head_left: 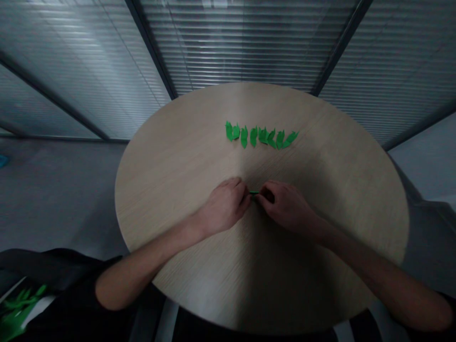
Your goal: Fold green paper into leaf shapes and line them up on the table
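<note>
My left hand [226, 205] and my right hand [287, 205] meet at the middle of a round wooden table [178, 156]. Both are closed in a pinch around a small green piece [254, 193], of which only a thin sliver shows between the fingertips. Beyond the hands, further across the table, lies a row of several green leaf-shaped paper pieces [260, 135], side by side and apart from both hands.
Glass walls with horizontal blinds [249, 42] stand behind the table. At the lower left corner, beside my dark sleeve, lie more green shapes on a white sheet [17, 308]. Grey floor surrounds the table.
</note>
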Available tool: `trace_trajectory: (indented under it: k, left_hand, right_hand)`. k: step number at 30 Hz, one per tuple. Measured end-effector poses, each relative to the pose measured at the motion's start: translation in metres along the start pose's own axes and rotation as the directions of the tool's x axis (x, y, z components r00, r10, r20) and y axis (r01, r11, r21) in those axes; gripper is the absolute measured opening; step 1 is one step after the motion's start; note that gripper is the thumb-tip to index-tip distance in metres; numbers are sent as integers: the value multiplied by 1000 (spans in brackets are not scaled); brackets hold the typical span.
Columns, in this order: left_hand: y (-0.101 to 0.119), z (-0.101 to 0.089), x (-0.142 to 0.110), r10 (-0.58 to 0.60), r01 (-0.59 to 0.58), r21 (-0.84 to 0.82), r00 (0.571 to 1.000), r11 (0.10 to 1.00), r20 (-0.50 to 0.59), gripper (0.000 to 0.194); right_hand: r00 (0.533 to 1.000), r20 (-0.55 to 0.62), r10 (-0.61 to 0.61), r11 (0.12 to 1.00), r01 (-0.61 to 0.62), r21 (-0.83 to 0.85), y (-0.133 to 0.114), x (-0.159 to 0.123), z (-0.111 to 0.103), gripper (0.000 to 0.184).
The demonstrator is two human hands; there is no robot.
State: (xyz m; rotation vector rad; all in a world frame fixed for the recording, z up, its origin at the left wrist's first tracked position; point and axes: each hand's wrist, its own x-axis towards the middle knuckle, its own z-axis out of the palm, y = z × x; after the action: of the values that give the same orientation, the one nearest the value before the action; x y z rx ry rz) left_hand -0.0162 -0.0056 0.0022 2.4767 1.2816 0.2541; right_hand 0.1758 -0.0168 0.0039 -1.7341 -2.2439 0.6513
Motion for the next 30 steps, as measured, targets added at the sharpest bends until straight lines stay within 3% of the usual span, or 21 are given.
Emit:
trace_trajectory:
  k: [21, 30]
  left_hand:
    - [-4, 9, -3, -45, 30, -152, 994, 988, -96, 12]
    - [-1, 8, -5, -155, 132, -213, 983, 968, -95, 12]
  right_hand:
    - [998, 11, 63, 998, -63, 0, -3, 6, -4, 17]
    - [998, 0, 62, 998, -62, -7, -1, 8, -7, 20]
